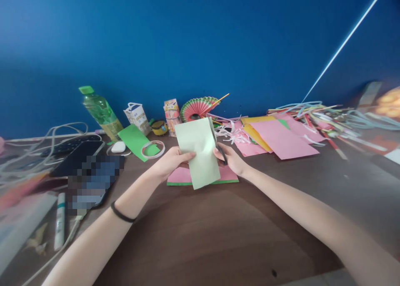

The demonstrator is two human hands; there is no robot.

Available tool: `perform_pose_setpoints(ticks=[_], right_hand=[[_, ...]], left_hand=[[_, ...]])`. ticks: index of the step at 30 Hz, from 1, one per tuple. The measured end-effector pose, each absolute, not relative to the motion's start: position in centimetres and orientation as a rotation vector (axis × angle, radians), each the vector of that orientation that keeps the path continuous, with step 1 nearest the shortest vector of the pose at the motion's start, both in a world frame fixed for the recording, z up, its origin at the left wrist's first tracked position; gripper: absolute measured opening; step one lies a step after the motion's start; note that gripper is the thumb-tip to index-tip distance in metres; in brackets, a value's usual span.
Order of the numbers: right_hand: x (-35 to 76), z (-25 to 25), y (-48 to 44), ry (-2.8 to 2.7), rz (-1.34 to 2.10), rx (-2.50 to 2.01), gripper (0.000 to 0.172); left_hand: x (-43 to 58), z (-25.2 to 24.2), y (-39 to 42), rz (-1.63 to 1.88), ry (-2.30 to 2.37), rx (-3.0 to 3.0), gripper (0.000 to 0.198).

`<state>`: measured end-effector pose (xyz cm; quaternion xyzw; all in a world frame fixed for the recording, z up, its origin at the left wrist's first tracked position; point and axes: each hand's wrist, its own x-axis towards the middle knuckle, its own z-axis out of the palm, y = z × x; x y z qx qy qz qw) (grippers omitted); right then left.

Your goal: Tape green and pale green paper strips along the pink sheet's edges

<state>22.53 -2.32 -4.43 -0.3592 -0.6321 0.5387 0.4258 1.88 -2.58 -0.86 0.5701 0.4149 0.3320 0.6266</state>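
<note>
A pale green sheet of paper point(197, 140) is held up in front of me, slightly tilted. My left hand point(171, 162) pinches its left side, thumb on the front face and fingers behind. At the right edge, my right hand point(233, 157) is closed around the dark handle of a pair of scissors point(222, 153). The scissor blades are mostly hidden by the sheet. Below and behind the sheet, pink paper with a green strip along its front edge point(175, 178) lies on the brown table point(200, 232).
A red-and-green paper fan point(195, 108), a carton point(137, 116) and a bottle point(101, 111) stand by the blue wall. Tape point(153, 150) rests on green paper point(133, 138). Pink sheets point(281, 138) and paper strips lie right. A phone point(96, 182), cables and a marker point(59, 221) are left.
</note>
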Motion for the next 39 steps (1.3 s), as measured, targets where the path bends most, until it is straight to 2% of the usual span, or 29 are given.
perform_pose_setpoints(ticks=[7,29,35,39], right_hand=[[22.6,-4.3,-2.4,-1.584,1.344,-0.894,0.039],[22.7,-4.4,-2.1,-1.546,1.271,-0.942,0.04],[22.8,-4.4,-1.7,-1.466,1.133,-1.005,0.038],[22.8,-4.6,-1.6,-1.421,1.048,-0.998,0.035]], left_hand=[[1.9,-0.7,-2.7,0.733,0.944,1.324,0.03],[1.6,-0.8,-2.2,0.804,1.013,1.273,0.035],[1.0,-0.7,-0.8,1.164,1.213,1.007,0.019],[1.0,-0.7,-0.5,1.22,1.231,0.923,0.01]])
